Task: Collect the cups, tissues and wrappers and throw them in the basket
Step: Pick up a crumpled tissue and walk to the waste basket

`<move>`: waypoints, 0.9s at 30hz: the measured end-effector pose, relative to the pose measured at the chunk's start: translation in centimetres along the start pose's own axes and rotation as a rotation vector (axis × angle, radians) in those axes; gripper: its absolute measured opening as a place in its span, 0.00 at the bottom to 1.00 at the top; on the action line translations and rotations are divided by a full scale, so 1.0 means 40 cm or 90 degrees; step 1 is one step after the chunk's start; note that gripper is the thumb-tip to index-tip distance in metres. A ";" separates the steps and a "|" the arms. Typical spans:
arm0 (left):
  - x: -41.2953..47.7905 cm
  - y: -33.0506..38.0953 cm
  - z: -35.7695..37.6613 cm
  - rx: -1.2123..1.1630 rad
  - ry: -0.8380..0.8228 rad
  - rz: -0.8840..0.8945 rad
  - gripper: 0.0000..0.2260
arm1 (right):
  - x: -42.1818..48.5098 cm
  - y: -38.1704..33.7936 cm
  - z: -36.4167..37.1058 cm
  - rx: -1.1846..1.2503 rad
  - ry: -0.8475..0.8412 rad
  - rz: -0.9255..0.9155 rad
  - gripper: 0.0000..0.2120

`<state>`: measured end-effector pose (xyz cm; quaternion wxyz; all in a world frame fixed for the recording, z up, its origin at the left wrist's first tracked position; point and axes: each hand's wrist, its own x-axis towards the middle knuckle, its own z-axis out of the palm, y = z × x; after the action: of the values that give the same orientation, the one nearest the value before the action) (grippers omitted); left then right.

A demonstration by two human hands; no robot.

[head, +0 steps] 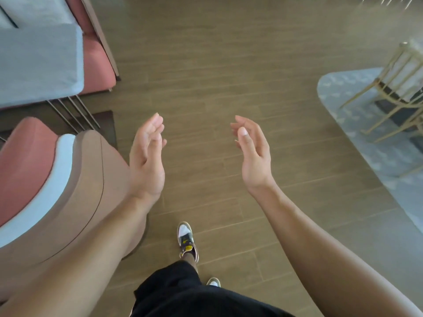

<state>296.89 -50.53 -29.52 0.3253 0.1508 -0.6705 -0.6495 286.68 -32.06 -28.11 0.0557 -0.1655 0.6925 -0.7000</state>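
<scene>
Two hands raised over the wood floor [206, 65] | left hand [146, 156] and right hand [254, 154]: fingers loose, holding nothing | cups, tissues, wrappers, basket: none in view | step: seemingly walking between pickups | next: find litter, then reach.

Looking down at a person's 2 bare forearms raised over a brown wood-plank floor [206, 65], left hand [146, 156] and right hand [254, 154] empty, palms facing each other, fingers loosely relaxed. A pink and beige armchair [57, 179] sits at left, a pale patterned rug [370, 145] with a gold-legged table [398, 92] at right. One sneaker [186, 239] steps forward below black shorts [183, 294].
</scene>
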 end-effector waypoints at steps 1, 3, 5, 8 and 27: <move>0.038 -0.018 -0.001 0.001 0.013 0.000 0.23 | 0.042 0.011 0.017 0.002 -0.011 0.000 0.20; 0.120 -0.053 -0.007 0.002 0.043 -0.003 0.23 | 0.132 0.034 0.056 0.008 -0.029 0.002 0.20; 0.212 -0.086 -0.015 0.003 0.062 -0.004 0.23 | 0.234 0.053 0.104 0.008 -0.045 -0.001 0.20; 0.352 -0.122 -0.033 0.008 0.075 -0.004 0.23 | 0.387 0.070 0.187 0.008 -0.067 0.001 0.20; 1.135 -0.346 -0.171 0.096 0.212 -0.025 0.24 | 1.227 0.248 0.699 0.084 -0.239 0.034 0.26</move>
<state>264.42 -85.72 -32.41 0.4067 0.2934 -0.6509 -0.5700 247.74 -74.08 -30.71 0.2132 -0.2707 0.6267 -0.6989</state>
